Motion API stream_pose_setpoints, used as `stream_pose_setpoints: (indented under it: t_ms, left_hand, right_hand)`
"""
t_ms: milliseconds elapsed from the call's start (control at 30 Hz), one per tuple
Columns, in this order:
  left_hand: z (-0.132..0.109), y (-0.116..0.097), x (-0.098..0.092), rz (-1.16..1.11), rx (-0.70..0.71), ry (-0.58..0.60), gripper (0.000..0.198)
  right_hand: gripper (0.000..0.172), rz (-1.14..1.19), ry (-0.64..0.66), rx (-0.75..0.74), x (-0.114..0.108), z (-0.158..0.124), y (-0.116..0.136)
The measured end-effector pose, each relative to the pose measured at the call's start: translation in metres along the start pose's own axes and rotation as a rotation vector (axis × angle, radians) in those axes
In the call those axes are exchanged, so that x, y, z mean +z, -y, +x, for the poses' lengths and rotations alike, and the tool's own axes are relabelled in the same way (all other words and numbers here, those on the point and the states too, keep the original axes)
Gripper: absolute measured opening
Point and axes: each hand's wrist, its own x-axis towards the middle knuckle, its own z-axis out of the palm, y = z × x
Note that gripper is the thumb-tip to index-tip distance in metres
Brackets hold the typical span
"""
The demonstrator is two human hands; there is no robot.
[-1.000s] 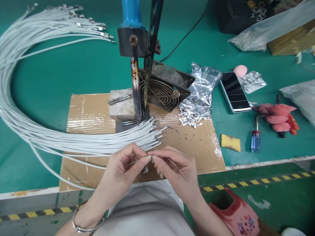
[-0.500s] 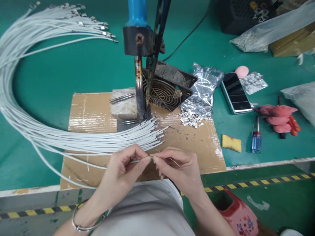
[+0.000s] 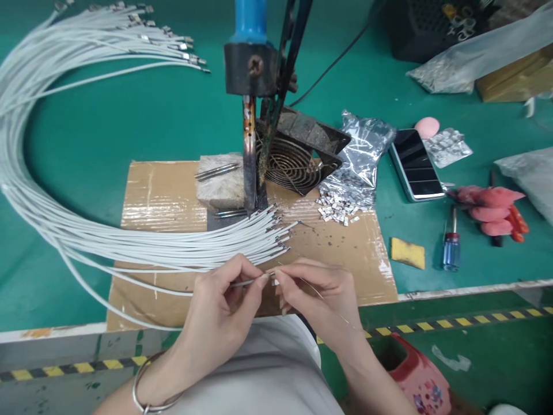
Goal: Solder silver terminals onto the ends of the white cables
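Between the thumb and forefinger of my left hand (image 3: 227,300) is a white cable (image 3: 242,283), pinched close to its end. My right hand (image 3: 317,294) meets it there, its fingertips closed at the cable tip, where a small white-and-metal connector (image 3: 275,282) shows in part. A thin silvery wire (image 3: 311,288) also runs through my right hand and trails back over the wrist. Just beyond the hands lies a bundle of white cables (image 3: 173,245), their ends pointing right. The soldering iron (image 3: 249,150) hangs upright above those ends.
Cardboard (image 3: 164,190) covers the bench under the work. A fan (image 3: 298,155) stands behind the iron, beside a pile of small connectors (image 3: 337,208) and a plastic bag (image 3: 360,155). Rightward lie a phone (image 3: 415,164), a yellow sponge (image 3: 407,252) and a screwdriver (image 3: 451,248).
My fingertips have parted slightly, so the cable tip and the small connector show between them. The whole view has shifted a little; the bundle and tools stay in place.
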Motion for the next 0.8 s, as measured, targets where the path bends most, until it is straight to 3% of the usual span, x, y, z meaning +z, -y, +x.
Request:
stream_pose_setpoints:
  t_ms: [233,500,800]
  left_hand:
    - [0.001,0.007,-0.002,-0.105,-0.029,-0.023,0.022]
    - [0.002,0.006,-0.004,-0.175,-0.086,-0.004,0.022]
    - [0.002,-0.002,-0.002,-0.155,-0.040,-0.023,0.023]
  right_hand:
    - [0.019,0.179,-0.103,0.099,-0.010,0.007,0.006]
    - [0.018,0.199,0.101,0.214,-0.014,0.007,0.009]
    - [0.019,0.235,0.040,0.204,-0.002,0.003,0.004]
